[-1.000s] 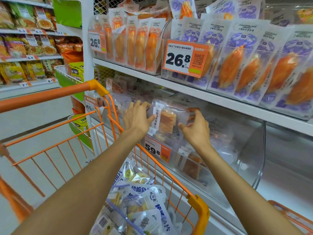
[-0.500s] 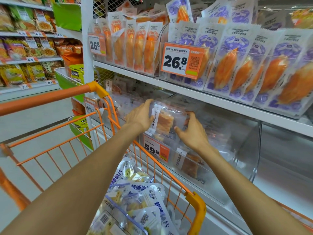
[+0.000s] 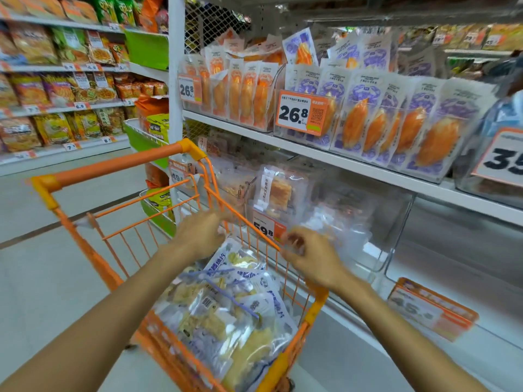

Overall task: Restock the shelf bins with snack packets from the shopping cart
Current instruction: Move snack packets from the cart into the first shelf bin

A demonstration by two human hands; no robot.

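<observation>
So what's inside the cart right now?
The cart holds a heap of clear snack packets with blue print and pale yellow pieces inside. The top packets cover whatever lies beneath, so the count and the cart floor can't be seen.
</observation>
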